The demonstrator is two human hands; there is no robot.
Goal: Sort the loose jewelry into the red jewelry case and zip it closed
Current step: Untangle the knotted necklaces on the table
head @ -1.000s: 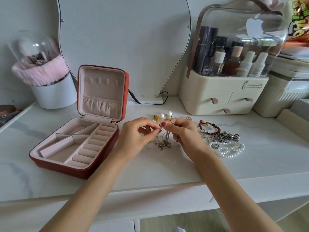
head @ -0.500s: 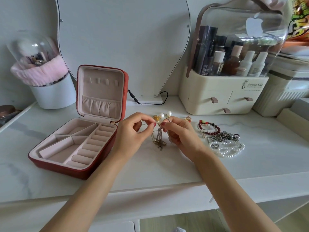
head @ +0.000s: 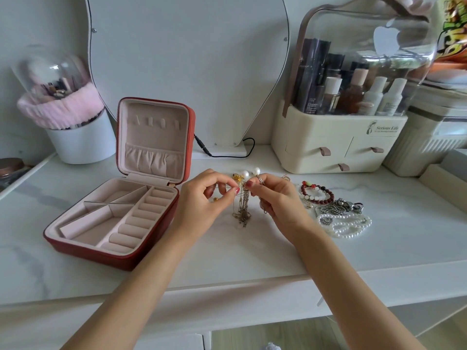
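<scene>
Both grips pinch the tangled gold chains point(head: 242, 205): left hand point(head: 202, 200), right hand point(head: 275, 198). Tease strands apart gently before moving them to the open red jewelry case point(head: 75, 245).

Both forearms reach forward from the lower edge and angle inward, so the hands meet at the middle. The left hand point(head: 202, 198) curls its fingers, thumb and forefinger tips pressed together in a pinch. The right hand point(head: 275, 198) mirrors it, fingertips pinched, knuckles up. The two grips sit just beside each other.
</scene>
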